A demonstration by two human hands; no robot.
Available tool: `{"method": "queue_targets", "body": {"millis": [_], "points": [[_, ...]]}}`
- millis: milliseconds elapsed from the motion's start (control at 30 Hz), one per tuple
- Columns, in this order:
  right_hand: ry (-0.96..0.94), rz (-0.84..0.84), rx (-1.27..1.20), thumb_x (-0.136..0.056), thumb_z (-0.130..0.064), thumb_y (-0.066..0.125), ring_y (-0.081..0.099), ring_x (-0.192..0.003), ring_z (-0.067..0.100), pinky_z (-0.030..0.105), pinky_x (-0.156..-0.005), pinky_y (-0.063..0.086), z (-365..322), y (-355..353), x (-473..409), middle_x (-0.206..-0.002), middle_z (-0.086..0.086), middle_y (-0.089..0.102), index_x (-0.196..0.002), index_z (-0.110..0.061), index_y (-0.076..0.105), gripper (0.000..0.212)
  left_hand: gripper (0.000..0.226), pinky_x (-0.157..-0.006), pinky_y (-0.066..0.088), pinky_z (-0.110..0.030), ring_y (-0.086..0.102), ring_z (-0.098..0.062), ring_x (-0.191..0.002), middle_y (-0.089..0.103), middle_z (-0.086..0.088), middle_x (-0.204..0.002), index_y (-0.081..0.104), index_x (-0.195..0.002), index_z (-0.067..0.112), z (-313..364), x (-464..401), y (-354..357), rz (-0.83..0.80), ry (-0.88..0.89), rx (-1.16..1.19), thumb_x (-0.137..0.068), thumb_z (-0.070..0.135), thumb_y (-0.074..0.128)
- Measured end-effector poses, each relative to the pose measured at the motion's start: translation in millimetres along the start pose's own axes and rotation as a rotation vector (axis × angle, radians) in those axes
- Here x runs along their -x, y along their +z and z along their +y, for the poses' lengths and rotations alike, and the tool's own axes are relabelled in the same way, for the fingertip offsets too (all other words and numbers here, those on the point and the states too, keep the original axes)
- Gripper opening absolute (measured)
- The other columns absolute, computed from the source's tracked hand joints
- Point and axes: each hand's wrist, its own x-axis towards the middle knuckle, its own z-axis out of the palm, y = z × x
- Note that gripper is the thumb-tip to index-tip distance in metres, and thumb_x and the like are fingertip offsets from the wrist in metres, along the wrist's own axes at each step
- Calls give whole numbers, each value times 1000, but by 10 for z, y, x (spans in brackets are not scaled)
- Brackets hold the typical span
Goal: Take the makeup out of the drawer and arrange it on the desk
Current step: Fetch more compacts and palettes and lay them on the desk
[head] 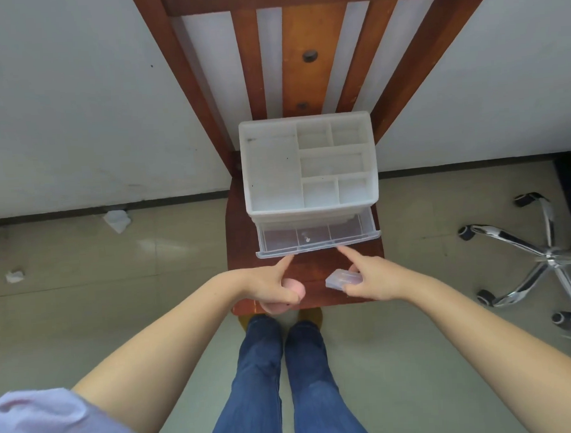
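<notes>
Wooden chair (pixel 309 278); clear plastic drawer (pixel 318 239); boxy organiser (pixel 308 163).

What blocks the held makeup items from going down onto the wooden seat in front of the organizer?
Nothing visible. The left hand grips a pink rounded sponge, the right hand a clear small case; both hover over bare red-brown wooden seat before the open clear plastic drawer.

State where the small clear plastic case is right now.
In the head view, the clear case is held in the right hand, just below the open drawer, above the wooden seat.
</notes>
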Motion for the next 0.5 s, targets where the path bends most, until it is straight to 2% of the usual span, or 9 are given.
{"method": "queue_targets", "body": {"millis": [67,167,233,367,500], "points": [[-9,49,37,-80,-37,57,55,-112,28,39,-96,47,11,-142,-95,-127,12,55,-150,-35,3,87,97,-98,40,-28,53,-22,-114,49,-8,-136,-14,-149,28,34,-70,-127,32,18,-14,-84,40,58],[-3,108,63,-81,-38,56,49,-120,30,39,-99,44,-58,-334,-249,-134,15,49,-150,-32,5,86,100,-96,38,-26,54,-23,-114,53,-11,-133,-17,-148,23,63,-168,-319,105,30,3,-85,38,59],[-5,151,53,-84,-38,57,49,-121,30,36,-98,44,-148,-421,-315,-135,14,49,-150,-25,10,82,100,-98,38,-27,50,-24,-120,48,-11,-137,-13,-150,21,51,-205,-419,171,34,19,-84,40,59],[4,167,8,-88,-37,56,50,-121,25,29,-95,41,-337,-425,-289,-136,11,50,-147,-15,26,70,88,-105,37,-31,42,-22,-129,37,-6,-148,9,-151,18,-27,-137,-473,195,59,24,-82,41,60],[-47,198,21,-86,-39,56,50,-117,24,33,-94,44,-522,-238,-148,-128,8,53,-133,-20,46,52,73,-93,47,-32,52,-21,-110,46,-8,-134,28,-144,17,-149,169,-321,258,53,2,-83,39,61]]}}
